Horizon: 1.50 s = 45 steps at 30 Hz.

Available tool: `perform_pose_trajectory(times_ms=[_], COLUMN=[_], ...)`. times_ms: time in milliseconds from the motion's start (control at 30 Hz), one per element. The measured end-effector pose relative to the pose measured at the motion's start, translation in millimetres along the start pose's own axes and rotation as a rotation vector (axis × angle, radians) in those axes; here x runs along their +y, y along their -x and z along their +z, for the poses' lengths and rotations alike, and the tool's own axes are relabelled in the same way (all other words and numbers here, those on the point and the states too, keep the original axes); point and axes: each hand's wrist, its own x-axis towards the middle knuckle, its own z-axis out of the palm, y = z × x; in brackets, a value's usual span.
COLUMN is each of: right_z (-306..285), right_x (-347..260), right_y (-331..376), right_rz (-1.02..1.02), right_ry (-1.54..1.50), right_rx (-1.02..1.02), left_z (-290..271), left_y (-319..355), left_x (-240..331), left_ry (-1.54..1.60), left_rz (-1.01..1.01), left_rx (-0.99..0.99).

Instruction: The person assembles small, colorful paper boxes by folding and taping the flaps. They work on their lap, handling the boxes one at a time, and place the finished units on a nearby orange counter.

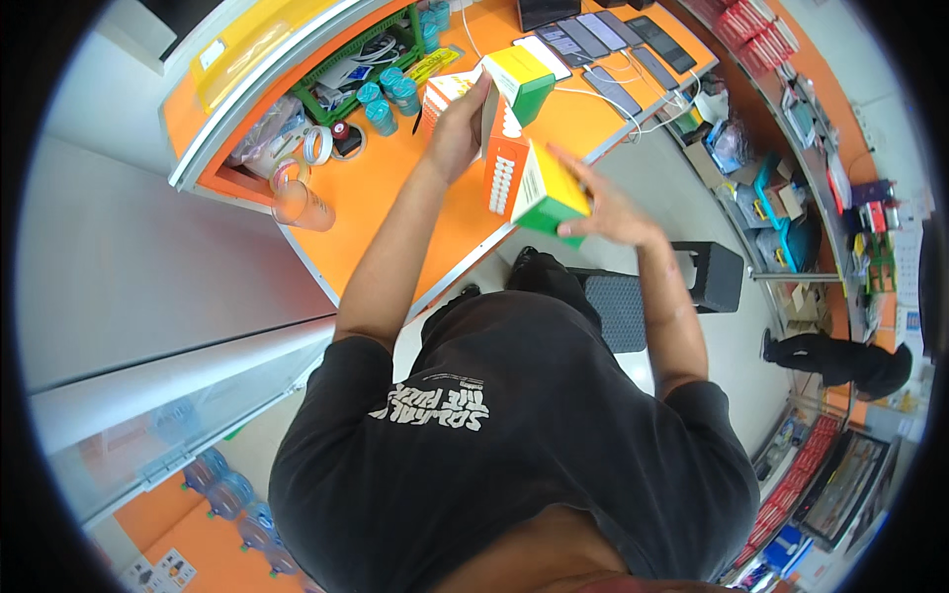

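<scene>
Both my hands on boxes above the orange surface [395, 198].
My right hand [605, 210] gripped the yellow-green box [549, 193] (long axis tilted), nearer me; my left hand [457, 128] seemingly clasped the upper box [519, 79].

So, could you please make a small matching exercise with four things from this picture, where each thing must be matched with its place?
Things:
1. left hand
2. right hand
3. rolls of tape
4. row of phones

Places:
a. lying along the far edge of the orange counter
b. holding the nearer box
c. lying left of the hands, near the green basket
d. gripping the farther box

Pairs: 1-d, 2-b, 3-c, 4-a
</scene>
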Motion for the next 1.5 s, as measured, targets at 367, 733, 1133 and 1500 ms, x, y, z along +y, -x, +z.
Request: perform_pose_trajectory(times_ms=[367, 733, 1133, 1500], right_z=[-134.2, -129.2, -71.2, -53.4], right_x=[50.4, 124.4, 123.1, 101.7], right_y=[-213.1, -285.2, -274.4, -279.3], right_rz=[-0.259, -0.375, -0.236, -0.062], right_ry=[0.496, 0.513, 0.602, 0.676], right_rx=[-0.096, -0.469, -0.143, -0.177], left_z=[-57.8, -63.8, -53.8, -81.3], left_y=[-61.1, -47.4, -97.8, -83.3], left_x=[47.7, -6.9, -68.2, -115.7], left_ry=[-0.636, -1.279, -2.025, -1.901], left_rz=[-0.114, -0.365, -0.093, -0.036], left_rx=[0.716, 1.026, 0.758, 0.753])
